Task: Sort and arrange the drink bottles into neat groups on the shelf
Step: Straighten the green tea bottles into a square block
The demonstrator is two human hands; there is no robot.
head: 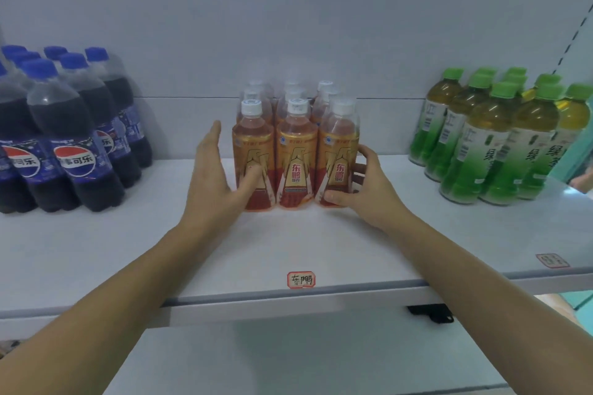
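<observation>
- Head view: the orange bottles [296, 151] stand as a tight block, three across and about three deep, in the middle of the white shelf [321, 244], behind a handwritten tag [301, 279] on its front edge.
- The left hand [214, 176] lies flat along the block's left side with fingers straight and the thumb on the front-left bottle's lower label; it grips nothing.
- The right hand [362, 187] curls round the base of the front-right bottle [339, 157].
- The cola bottles [69, 135] stand well apart at left, the green tea bottles [494, 138] well apart at right.
- Handling, as a judgement: the bottles look full, so fairly heavy, stiff plastic with slick film labels.
- They are tall and narrow, so they would tip if pushed high; pressing low from both sides should slide the block squarely.
</observation>
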